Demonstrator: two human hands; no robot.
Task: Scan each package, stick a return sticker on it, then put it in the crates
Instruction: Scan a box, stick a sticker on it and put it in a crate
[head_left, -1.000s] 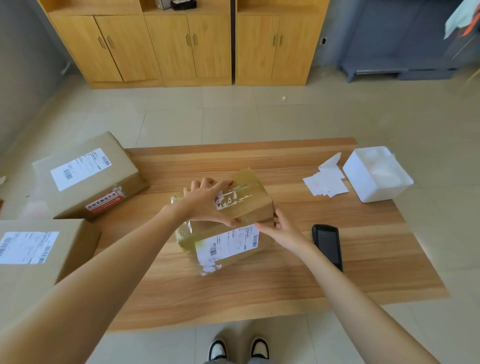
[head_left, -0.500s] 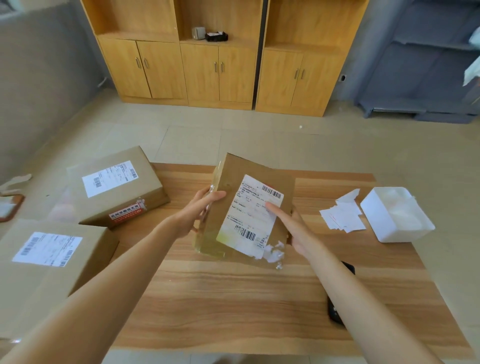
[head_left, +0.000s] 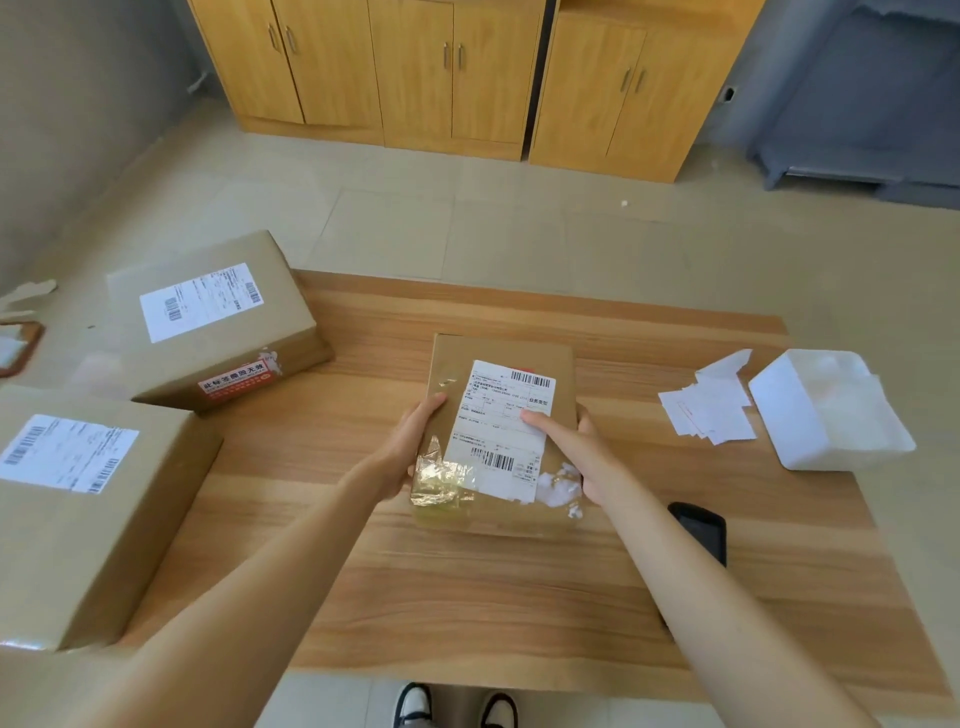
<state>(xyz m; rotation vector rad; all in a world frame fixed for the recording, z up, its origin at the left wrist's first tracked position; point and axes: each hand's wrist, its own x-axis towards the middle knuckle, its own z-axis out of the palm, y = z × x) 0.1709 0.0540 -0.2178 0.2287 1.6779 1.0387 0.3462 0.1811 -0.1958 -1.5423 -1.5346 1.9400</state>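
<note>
A person looks down at a wooden table (head_left: 467, 597), both bare forearms reaching forward to one small cardboard package (head_left: 498, 374) near the table's middle. The package shows its labelled face upward; whether its underside rests on the tabletop or is lifted just above it cannot be told. A white shipping label (head_left: 501, 431) with two barcodes covers much of that face, and crinkled clear tape shines at the near left corner.

The left hand (head_left: 410, 441) grips the package's left edge — thumb on top, the other fingers hidden beneath. The right hand (head_left: 576, 447) holds the right edge, its thumb pressing on the label and its fingers curled behind the side.

Just right of the right forearm, a black handheld scanner (head_left: 698, 530) lies flat on the table. Farther right, a loose pile of white stickers (head_left: 709, 410) sits just beside a white box (head_left: 821, 410).

At the table's left side are two larger cardboard boxes, each with a white label: one at the far left corner (head_left: 218, 322), with a red strip on its near side, and another nearer the person (head_left: 88, 499). Wooden cabinets (head_left: 441, 73) line the far wall — tiled floor lies between.
</note>
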